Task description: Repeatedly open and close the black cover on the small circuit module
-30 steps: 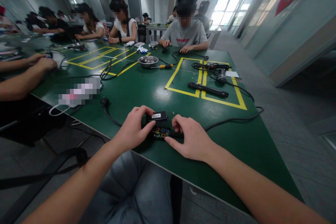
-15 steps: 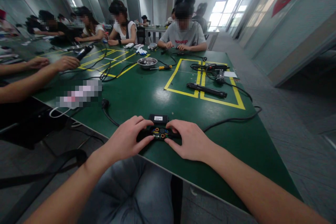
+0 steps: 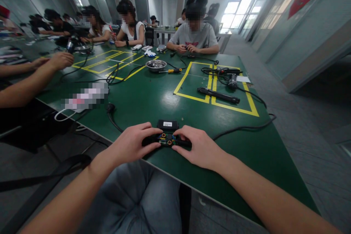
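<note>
Board (image 3: 166, 138) sits at the near edge of the table (image 3: 148, 106), between both hands, inner parts facing up. Left hand (image 3: 135, 142): thumb and forefinger narrow, pinching the board's left end, far and near sides. Right hand (image 3: 197, 145): same narrow pinch at the right end, cord (image 3: 238, 128) running off right from beneath it. Black cover (image 3: 167, 124) lies just beyond the board, label up; touching or not, can't tell. For a good hold: grip by edges only, keep fingertips off the copper coils (image 3: 163, 135), press evenly at both ends, leave cord slack so it doesn't drag the board sideways.
</note>
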A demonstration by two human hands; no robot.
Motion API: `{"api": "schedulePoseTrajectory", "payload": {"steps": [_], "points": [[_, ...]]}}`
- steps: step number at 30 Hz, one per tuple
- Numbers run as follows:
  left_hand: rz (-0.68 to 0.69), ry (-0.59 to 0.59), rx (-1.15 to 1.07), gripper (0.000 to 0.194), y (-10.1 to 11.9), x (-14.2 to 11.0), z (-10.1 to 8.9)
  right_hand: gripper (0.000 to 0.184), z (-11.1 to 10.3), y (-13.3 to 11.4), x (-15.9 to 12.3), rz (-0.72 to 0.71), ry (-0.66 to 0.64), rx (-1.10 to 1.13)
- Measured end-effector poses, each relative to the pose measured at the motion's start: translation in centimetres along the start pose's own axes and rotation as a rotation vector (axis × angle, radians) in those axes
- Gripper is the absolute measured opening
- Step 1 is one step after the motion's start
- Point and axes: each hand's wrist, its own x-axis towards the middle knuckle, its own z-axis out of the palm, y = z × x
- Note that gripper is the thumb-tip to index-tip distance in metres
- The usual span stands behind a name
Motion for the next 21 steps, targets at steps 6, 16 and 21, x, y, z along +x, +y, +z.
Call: {"api": "schedulePoseTrajectory", "payload": {"steps": [6, 16, 21], "points": [[-0.063, 0.083, -0.140, 0.010, 0.6, -0.5, -0.7, 0.013, -0.9, -0.2, -0.2, -0.067, 0.045, 0.038], [-0.020, 0.097, -0.121, 0.010, 0.3, -0.6, -0.7, 0.012, -1.1, 0.1, -0.1, -0.130, 0.047, -0.054], [-0.041, 0.091, -0.130, 0.009, 0.2, -0.8, -0.6, 0.011, -1.2, 0.2, -0.3, -0.156, 0.030, -0.089]]}}
